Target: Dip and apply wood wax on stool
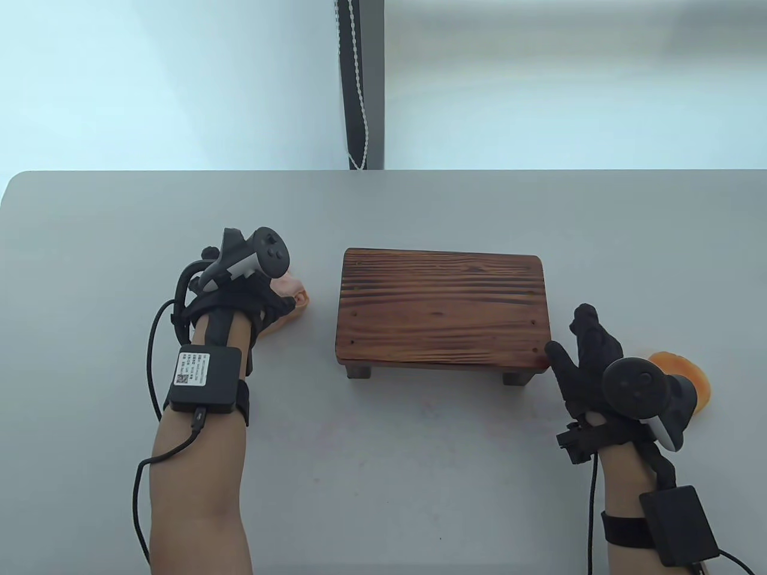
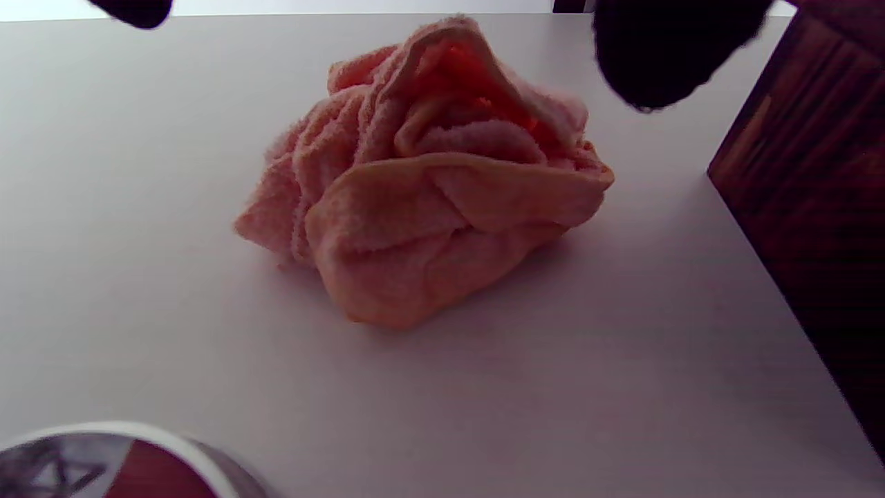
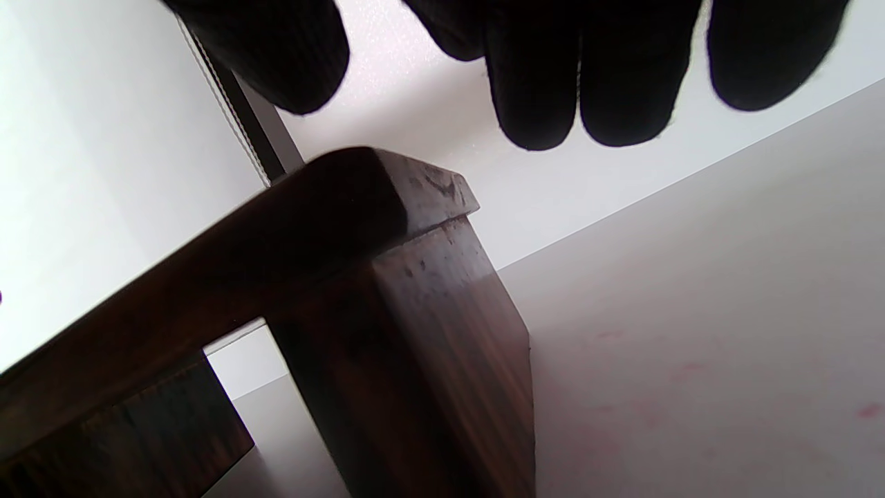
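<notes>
the stool [image 1: 442,310] stands on the grey worktop [image 1: 383,467] between the two hands, with a crumpled pink cloth [image 2: 429,180] lying just left of it. the left hand [image 1: 239,287] hovers over the cloth with fingers spread and grasping nothing, its fingertips [image 2: 657,55] apart from the fabric. the right hand [image 1: 590,359] is released too, fingers extended beside the stool's near right corner, and an orange wax tin [image 1: 689,377] sits partly hidden behind it.
</notes>
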A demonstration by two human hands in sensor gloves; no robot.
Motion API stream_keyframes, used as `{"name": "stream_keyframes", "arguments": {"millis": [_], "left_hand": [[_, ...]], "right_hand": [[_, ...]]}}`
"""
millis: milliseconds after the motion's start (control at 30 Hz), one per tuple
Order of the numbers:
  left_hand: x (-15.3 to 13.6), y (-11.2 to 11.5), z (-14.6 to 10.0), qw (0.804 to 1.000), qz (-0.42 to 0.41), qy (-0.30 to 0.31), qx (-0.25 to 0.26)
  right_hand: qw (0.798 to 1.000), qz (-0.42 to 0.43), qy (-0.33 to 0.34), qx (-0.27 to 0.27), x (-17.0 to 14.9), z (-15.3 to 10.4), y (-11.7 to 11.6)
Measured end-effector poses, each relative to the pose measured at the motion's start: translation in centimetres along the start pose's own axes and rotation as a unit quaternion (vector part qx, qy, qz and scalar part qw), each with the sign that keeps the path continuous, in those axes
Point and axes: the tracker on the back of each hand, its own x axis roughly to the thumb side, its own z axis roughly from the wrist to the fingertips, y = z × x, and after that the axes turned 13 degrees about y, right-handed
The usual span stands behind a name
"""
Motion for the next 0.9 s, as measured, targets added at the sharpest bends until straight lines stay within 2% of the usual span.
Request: {"name": "stream_keyframes", "arguments": {"millis": [67,133,200,333,467,533,633,667,767,833,900], "left_hand": [[-0.2,0.4,1.2,1.000,-0.024,-0.008,-0.013],[-0.2,0.6,2.2,1.000,-0.008,-0.009,-0.006],[-0.4,1.0,3.1,0.999,0.017,-0.022,-0.024],[-1.3,2.1,4.6,0.998,-0.008,-0.031,-0.045],[-1.8,3.5,5.7,0.997,0.000,-0.028,-0.066],[-1.7,3.5,5.8,0.999,-0.011,-0.012,-0.038],[-1.4,2.9,5.5,0.998,0.068,-0.001,0.012],[-1.5,2.7,5.4,0.997,0.074,0.003,0.014],[-1.8,2.4,4.6,0.998,0.035,0.014,0.046],[-1.5,1.9,3.1,0.995,0.007,0.055,0.078],[-0.8,1.0,1.4,0.990,0.016,0.078,0.117]], "right_hand": [[1.000,0.011,-0.001,0.003,0.0,0.0,-0.1],[1.000,0.012,0.000,0.005,0.1,0.1,-0.2],[1.000,-0.005,0.003,0.013,0.1,0.2,-0.5],[1.000,0.019,-0.005,0.017,-0.3,0.1,-0.8],[1.000,0.007,-0.001,0.018,-0.1,0.2,-0.7],[1.000,0.014,-0.002,0.019,-0.2,0.2,-0.8],[1.000,0.021,-0.007,0.021,-0.4,0.2,-1.0],[1.000,0.022,-0.007,0.020,-0.4,0.2,-1.0],[0.999,0.037,-0.009,0.020,-0.5,0.2,-1.0],[0.998,0.058,-0.012,0.023,-0.6,0.3,-1.2],[0.997,0.068,-0.017,0.030,-0.7,0.4,-1.4]]}}
